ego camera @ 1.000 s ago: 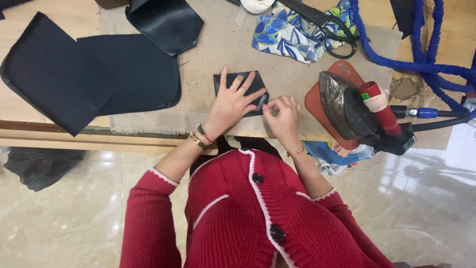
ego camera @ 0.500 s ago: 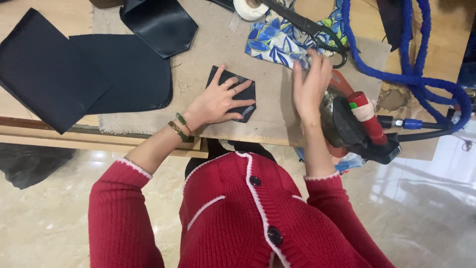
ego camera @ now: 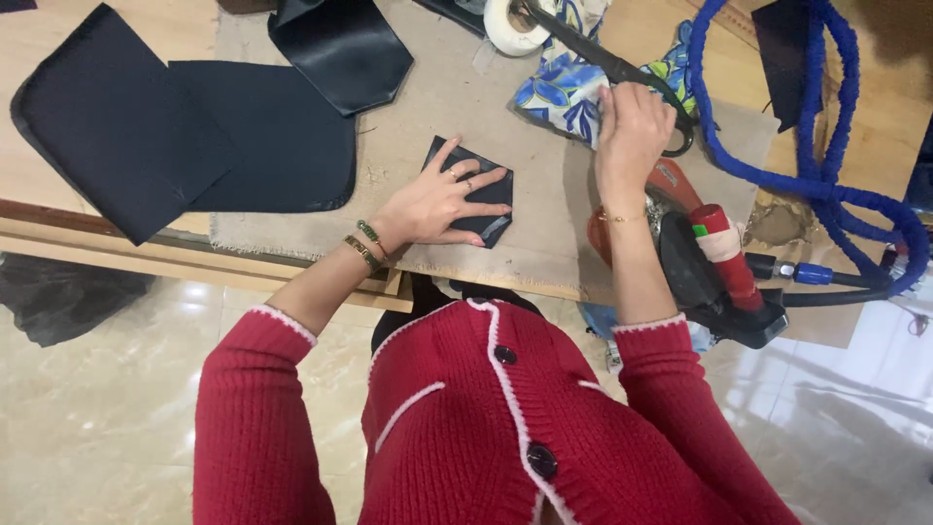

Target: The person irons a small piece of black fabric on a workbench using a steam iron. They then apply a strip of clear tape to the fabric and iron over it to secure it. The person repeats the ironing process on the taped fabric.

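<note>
My left hand [ego camera: 437,204] lies flat with fingers spread on a small dark leather piece [ego camera: 494,194], pressing it onto the beige felt mat [ego camera: 544,243]. My right hand [ego camera: 632,126] is stretched out to the far right. Its fingers are curled at the edge of a blue floral cloth [ego camera: 554,92], where long black scissors [ego camera: 573,44] lie across it. Whether the fingers hold the scissors or the cloth is hidden. Both arms wear red knitted sleeves.
Three larger dark leather pieces [ego camera: 117,126] [ego camera: 282,146] [ego camera: 340,49] lie at the left and back. A white tape roll [ego camera: 510,24] sits at the far edge. A black and red iron [ego camera: 709,272] rests under my right forearm, with a blue coiled cord [ego camera: 826,185] to its right.
My right hand left the small leather piece and moved up and right to the floral cloth and scissors. My left hand stays flat on the piece.
</note>
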